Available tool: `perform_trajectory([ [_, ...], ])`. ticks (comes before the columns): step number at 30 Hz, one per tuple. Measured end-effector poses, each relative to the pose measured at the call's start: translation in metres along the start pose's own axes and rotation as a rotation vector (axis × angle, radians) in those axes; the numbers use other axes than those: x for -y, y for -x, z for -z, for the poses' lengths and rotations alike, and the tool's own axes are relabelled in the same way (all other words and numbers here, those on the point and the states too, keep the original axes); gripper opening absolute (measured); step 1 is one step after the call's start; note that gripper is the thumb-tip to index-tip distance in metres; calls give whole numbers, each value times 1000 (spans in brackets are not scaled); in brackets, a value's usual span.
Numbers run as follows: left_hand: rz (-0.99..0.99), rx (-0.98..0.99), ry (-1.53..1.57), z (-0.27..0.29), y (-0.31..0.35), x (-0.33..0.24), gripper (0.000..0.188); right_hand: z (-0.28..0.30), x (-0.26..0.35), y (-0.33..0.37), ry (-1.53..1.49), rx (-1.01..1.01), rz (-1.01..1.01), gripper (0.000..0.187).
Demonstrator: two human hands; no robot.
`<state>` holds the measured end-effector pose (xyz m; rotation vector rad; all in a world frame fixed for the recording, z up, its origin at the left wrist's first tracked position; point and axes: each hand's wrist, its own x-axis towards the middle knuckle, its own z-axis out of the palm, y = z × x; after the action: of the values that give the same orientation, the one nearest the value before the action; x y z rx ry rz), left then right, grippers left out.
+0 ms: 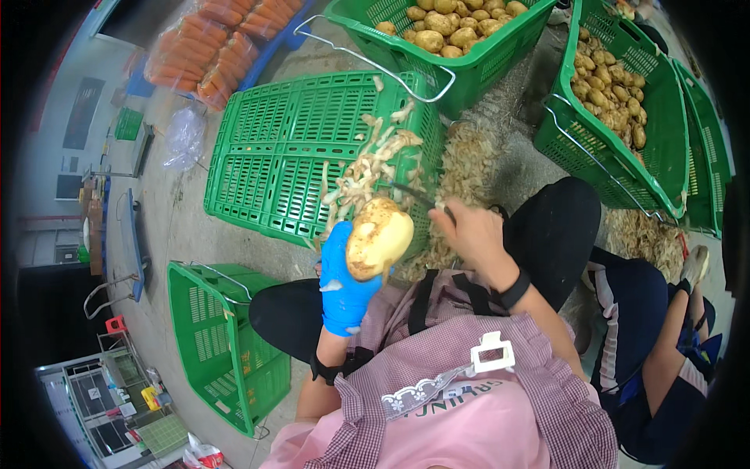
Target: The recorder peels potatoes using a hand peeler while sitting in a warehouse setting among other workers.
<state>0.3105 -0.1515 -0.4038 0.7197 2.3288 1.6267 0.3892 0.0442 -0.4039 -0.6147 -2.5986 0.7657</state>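
Green plastic: a slotted crate (266, 156), pale peelings (375, 164) strewn on its right end; taken as landmark.

Left to right:

- Nearer the wearer than the landmark's left end: an open green plastic crate (262, 375)
- Left hand (341, 277), blue-gloved, at the landmark's near right part. Fingers cupped about as wide as the item held, a large pale-yellow, partly brown-skinned oval potato (380, 238); fingertips mostly hidden behind it
- Potato lies against the palm, beyond the wrist; long axis runs away from the wearer, leaning slightly right. Left hand nearer (in contact); right hand apart, on its right side
- Slim dark tool (412, 192), blurred, points leftward past the potato's far end; contact with potato: cannot tell
- Right hand (474, 237), bare, right of the landmark: fingers narrowed around the tool's handle, no gap visible; exact finger placement blurred
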Motion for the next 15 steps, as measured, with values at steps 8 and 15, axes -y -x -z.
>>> perform_trajectory([
  [8,62,-31,31,-24,-7,-18,78,2,26,16,-62,-115,149,30],
  [15,192,-38,33,-34,-18,7,64,-42,-32,-26,-807,-8,-513,35],
])
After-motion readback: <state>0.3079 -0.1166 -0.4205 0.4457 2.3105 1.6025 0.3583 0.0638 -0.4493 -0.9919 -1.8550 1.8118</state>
